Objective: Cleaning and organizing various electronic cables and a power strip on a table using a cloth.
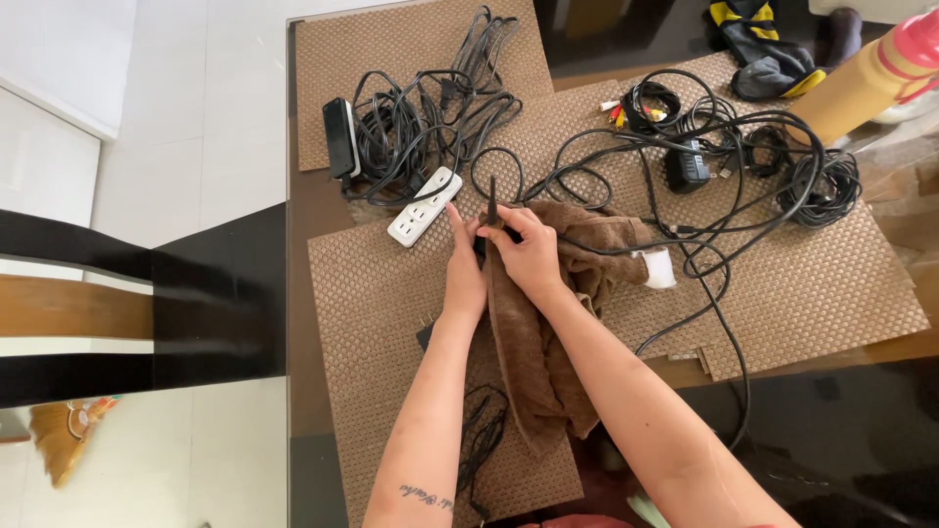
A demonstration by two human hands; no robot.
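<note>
Both hands are meeting at the middle of the table (pixel 313 210), over a brown cloth (pixel 533 342). The left hand (pixel 464 269) is pinching a black cable (pixel 492 200) with fingers narrowed around it, index finger extended upward along the cord, apparently to steady it. The right hand (pixel 531 256) is closing on the same cable through a fold of the cloth, thumb and fingers wrapped tight, so the fabric is sitting between palm and cord (a grip suited to wiping a cord along its length). The rest of the cloth is trailing down toward the person, draped over the woven placemat (pixel 391 313).

The held cable is standing almost upright out of the hands and looping back into the loose run of black wire to the right. Just beside the left hand, a white power strip (pixel 424 206) is lying at an angle, its lead feeding the tangled bundle of cords (pixel 421 117) behind it. A black adapter (pixel 688 164) and a coiled cable (pixel 827 191) are lying well apart on the right, near a roll of white tape (pixel 660 267). A tan bottle with a pink cap (pixel 861 83) is standing at the far corner.
</note>
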